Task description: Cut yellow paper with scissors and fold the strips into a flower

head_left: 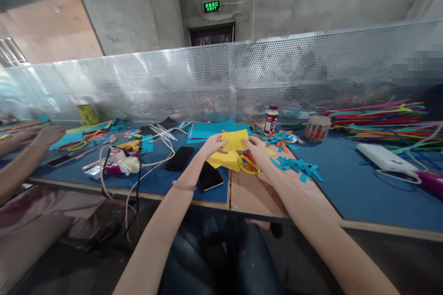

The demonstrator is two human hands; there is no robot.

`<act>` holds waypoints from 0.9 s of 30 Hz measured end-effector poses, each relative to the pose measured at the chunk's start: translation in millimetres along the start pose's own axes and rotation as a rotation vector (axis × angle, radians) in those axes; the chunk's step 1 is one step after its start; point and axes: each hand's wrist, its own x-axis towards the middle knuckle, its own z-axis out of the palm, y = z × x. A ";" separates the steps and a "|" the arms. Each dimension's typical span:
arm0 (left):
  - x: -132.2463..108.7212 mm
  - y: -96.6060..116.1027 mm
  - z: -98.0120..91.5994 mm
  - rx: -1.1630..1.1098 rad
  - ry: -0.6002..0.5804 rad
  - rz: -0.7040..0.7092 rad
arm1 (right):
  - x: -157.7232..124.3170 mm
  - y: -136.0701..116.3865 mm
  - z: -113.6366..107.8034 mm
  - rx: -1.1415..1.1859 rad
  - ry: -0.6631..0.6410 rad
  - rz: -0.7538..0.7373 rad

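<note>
- The left hand (212, 145) pinches the left edge of a yellow paper (235, 139), fingers closed on it.
- The right hand (258, 150) grips the opposite edge, so the sheet is held up between both hands, above the front part of the desk (252, 196).
- Yellow-handled scissors (248, 165) are just below the right hand; whether it also holds them, I cannot tell.
- More yellow sheets (224, 160) are beneath the held one, beside a dark phone (210, 177) with no legible mark.
- Behind the hands, right of the blue sheets (207, 131), stands a bottle (272, 120) with a dark red label; its pale lettering runs sideways and is too blurred to read surely.
- Blue cut strips (300, 167) lie right of the right hand.
- On the wall, a lit green sign (212, 7) reads "安全出口" over "EXIT".
- At far left, a co-worker's hand (50, 135) is over the desk, its grip unclear.
</note>
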 end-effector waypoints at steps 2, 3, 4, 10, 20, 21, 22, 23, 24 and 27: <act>-0.1 0.5 0.1 0.004 0.010 0.015 | -0.7 -2.7 1.1 -0.038 -0.019 -0.036; -0.3 1.2 -0.3 0.008 0.015 0.031 | -1.1 -4.1 1.5 -0.060 -0.030 -0.057; -0.9 2.3 -0.7 0.008 0.010 0.050 | -1.5 -5.4 1.7 -0.081 -0.043 -0.079; -9.9 15.9 7.0 -0.082 -0.237 0.081 | -2.1 -7.2 -0.6 -0.205 0.011 -0.152; -3.5 7.2 15.1 0.148 -0.100 0.224 | -6.8 -12.1 3.0 -0.513 0.169 -0.359; -2.3 6.4 13.9 0.167 -0.056 0.241 | -7.9 -13.7 3.6 -0.567 0.162 -0.398; -1.5 6.1 12.8 0.180 -0.021 0.258 | -8.7 -14.6 4.0 -0.631 0.146 -0.440; -1.1 6.2 12.0 0.183 -0.003 0.272 | -9.1 -14.7 4.5 -0.698 0.120 -0.481; -0.9 6.4 11.5 0.179 0.000 0.282 | -9.1 -14.0 4.9 -0.756 0.087 -0.514; -0.8 6.8 11.0 0.158 -0.015 0.284 | -7.0 -7.8 5.7 -0.811 0.009 -0.532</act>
